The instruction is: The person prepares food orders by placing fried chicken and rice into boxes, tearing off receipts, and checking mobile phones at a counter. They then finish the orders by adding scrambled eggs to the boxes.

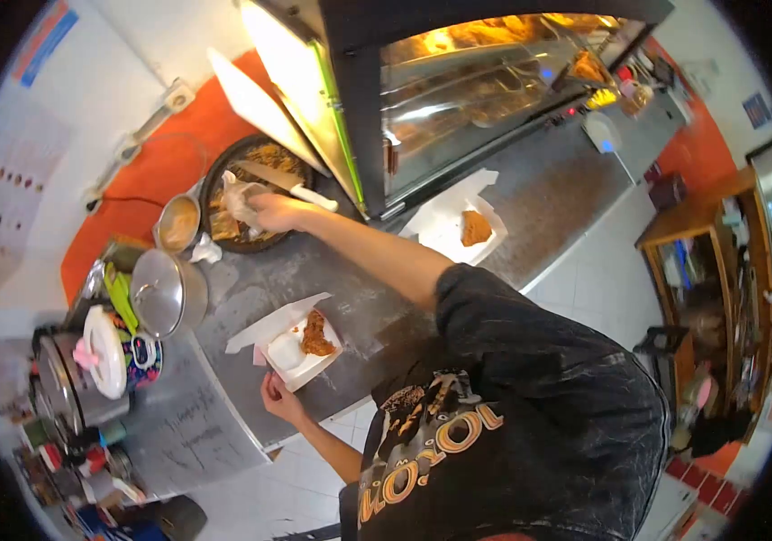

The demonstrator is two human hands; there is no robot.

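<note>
My right hand [279,214] reaches over a dark round pan [240,246] with browned food in it. Its fingers are closed on a crumpled, whitish translucent plastic piece [242,196]. Across the pan lies a knife [314,198] with a white handle. My left hand [285,399] is at the near corner of an open takeaway box [318,368], fingers loosely bent and apparently touching its side. Inside that box are a white mound [287,350], maybe rice, and a piece of fried chicken [317,335]. Farther right, a second open box [435,225] contains another fried piece [475,228].
A lit glass food warmer [467,99] stands along the back of the grey counter [359,307]. Left of the boxes are a metal pot [169,293], a small bowl [178,224] and a white-lidded patterned container [106,352]. Wooden shelving [715,243] is on the right.
</note>
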